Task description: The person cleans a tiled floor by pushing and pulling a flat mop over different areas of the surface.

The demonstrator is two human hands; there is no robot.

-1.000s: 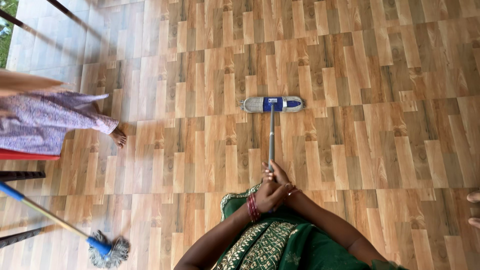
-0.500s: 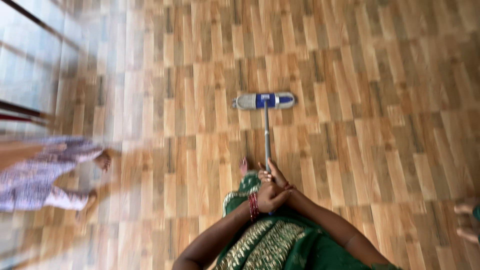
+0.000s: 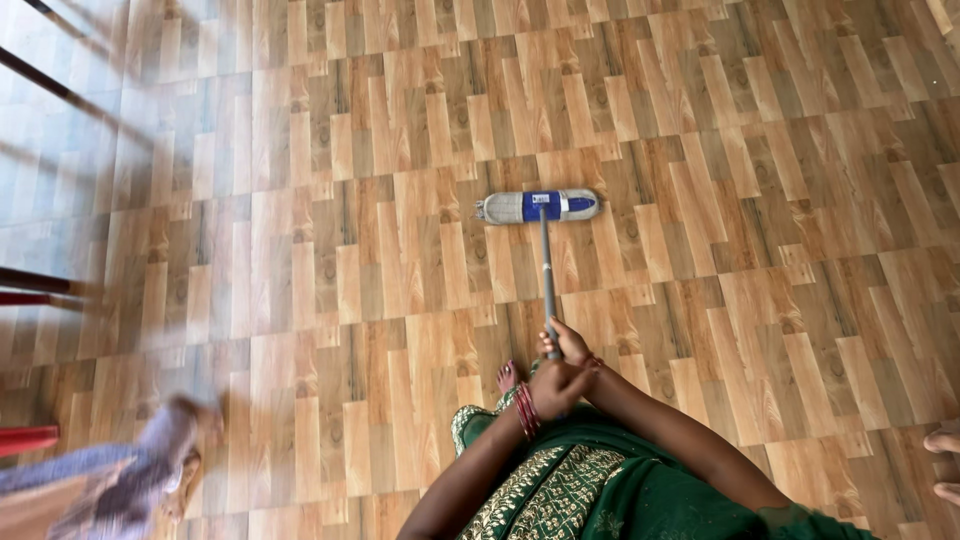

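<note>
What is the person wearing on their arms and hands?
Both arms are bare, with no sleeves showing. The left hand has a stack of red bangles at the wrist. The right hand has a thin band at its wrist. No gloves.

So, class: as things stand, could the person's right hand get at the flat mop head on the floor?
Probably not directly: the right hand grips the handle near its top, and the mop head lies a full handle-length away.

Daylight is falling across the wood-patterned tile floor [image 3: 330,260] of an indoor room, likely a home or hall, where a flat mop [image 3: 538,206] is lying and a second person [image 3: 120,485] is passing barefoot.
</note>
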